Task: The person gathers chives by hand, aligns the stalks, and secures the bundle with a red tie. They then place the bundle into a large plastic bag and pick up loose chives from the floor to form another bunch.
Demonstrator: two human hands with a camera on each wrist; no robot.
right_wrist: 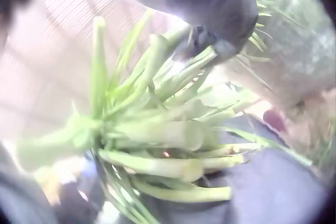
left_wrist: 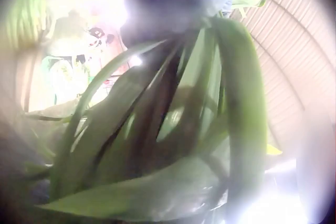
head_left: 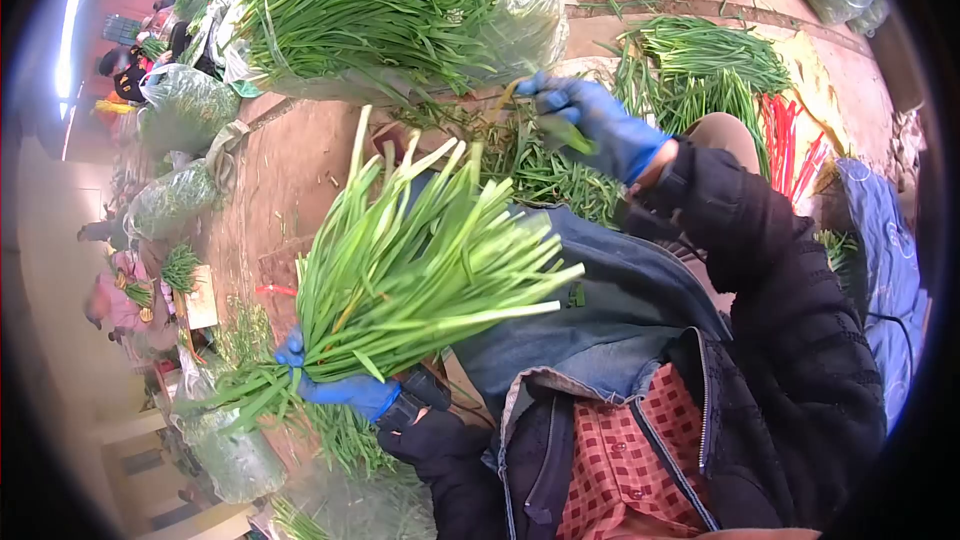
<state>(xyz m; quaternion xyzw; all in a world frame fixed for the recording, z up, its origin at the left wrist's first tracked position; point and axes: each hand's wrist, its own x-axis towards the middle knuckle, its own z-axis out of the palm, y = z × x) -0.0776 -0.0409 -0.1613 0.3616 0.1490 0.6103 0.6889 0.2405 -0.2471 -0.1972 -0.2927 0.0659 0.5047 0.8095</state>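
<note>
My left hand [head_left: 345, 390], in a blue glove, grips a thick bunch of long, flat-leaved garlic greens [head_left: 430, 260] near the leafy tips. Pale stalk ends fan out up and to the right, over my lap. Apart from the bunch, my blue-gloved right hand [head_left: 595, 125] is raised with a thin yellowish leaf [head_left: 508, 96] at its fingertips and a blurred green leaf piece [head_left: 567, 134] under the fingers. Green leaf blades [left_wrist: 241, 87] hang across the left wrist view below a blurred glove. The right wrist view shows the stalk ends [right_wrist: 157, 134] close up.
A large bagged bundle of greens [head_left: 380, 15] stands ahead. Loose leaves [head_left: 560, 165] lie below my right hand. Beyond them are a stack of greens [head_left: 710, 60] and red ties [head_left: 785, 145]. Filled plastic bags [head_left: 190, 105] and other people [head_left: 130, 70] are at the left.
</note>
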